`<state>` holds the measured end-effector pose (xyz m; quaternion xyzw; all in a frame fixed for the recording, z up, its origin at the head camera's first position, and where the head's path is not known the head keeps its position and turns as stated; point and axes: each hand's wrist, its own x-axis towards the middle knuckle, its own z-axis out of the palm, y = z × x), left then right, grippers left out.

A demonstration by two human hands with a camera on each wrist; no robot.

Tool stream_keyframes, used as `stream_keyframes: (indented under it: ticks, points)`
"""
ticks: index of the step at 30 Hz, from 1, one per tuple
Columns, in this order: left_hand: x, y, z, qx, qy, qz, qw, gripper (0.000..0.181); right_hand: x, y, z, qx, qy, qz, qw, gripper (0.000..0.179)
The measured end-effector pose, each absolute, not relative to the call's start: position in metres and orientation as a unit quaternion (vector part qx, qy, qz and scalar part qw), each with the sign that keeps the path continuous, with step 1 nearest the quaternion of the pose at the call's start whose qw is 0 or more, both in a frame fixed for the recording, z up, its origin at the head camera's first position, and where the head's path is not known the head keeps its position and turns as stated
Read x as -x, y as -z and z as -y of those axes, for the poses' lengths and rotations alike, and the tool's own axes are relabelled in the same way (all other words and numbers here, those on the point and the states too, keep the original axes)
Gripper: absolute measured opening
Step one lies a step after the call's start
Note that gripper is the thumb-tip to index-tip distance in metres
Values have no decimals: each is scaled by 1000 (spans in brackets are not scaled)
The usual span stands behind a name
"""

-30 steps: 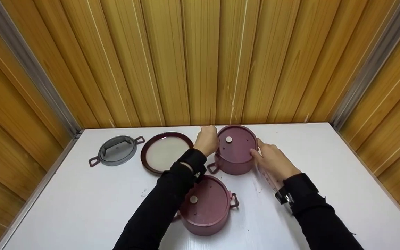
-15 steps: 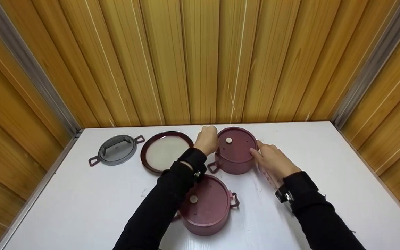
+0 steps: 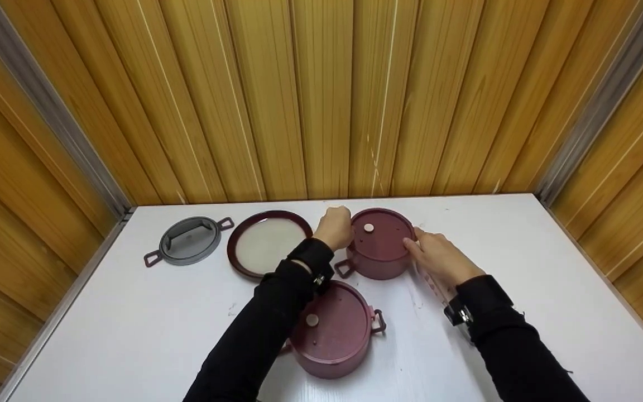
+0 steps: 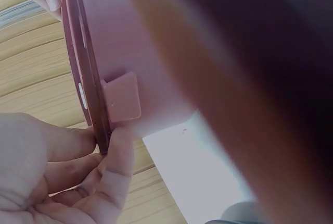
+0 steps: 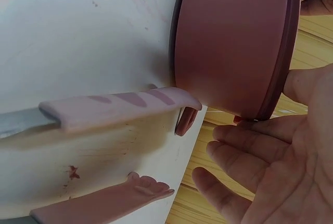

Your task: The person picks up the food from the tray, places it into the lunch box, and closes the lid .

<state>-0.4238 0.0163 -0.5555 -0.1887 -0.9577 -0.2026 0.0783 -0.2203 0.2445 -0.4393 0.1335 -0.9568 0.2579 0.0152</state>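
A small maroon lidded pot [image 3: 380, 269] stands at the back of the table, a side handle jutting out front left. Its flat lid [image 3: 389, 239] with a white knob covers the top. My left hand [image 3: 334, 229] pinches the lid's left edge; in the left wrist view its thumb and fingers close over the rim. On the opposite side, my right hand [image 3: 441, 258] holds the lid's edge, thumb on top and index finger beneath, other fingers spread in the right wrist view. A larger lidded maroon pot [image 3: 330, 368] sits nearer, partly hidden by the left sleeve.
A cream plate [image 3: 268, 245] with a dark red rim lies left of the back pot. Farther left is a grey lid [image 3: 192, 252] with side handles. Pink-handled utensils [image 5: 119, 109] lie beneath the right wrist. A wood-patterned wall [image 3: 321, 100] rises behind the table.
The far edge of the back pot's lid has come down slightly, so it lies flatter. Both hands keep their hold; the other items stay put.
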Motion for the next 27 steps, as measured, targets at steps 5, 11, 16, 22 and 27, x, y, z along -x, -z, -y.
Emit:
stream_keyframes:
  ticks: [5,11,16,22,27]
  points:
    - [424,553,-17,181,202,961,56,9,220,439,-245,-136,-259,956,14,50]
    - [421,549,-16,176,197,964,40,10,218,438,-245,-143,-264,954,16,51]
    - [395,523,-12,179,171,968,34,5,214,434,-244,-144,-261,954,-9,56]
    - [368,473,1,226,161,961,18,34,217,420,-239,-127,-212,969,-30,66]
    - [304,395,1,246,153,957,-31,47,223,412,-235,-126,-203,971,-28,74]
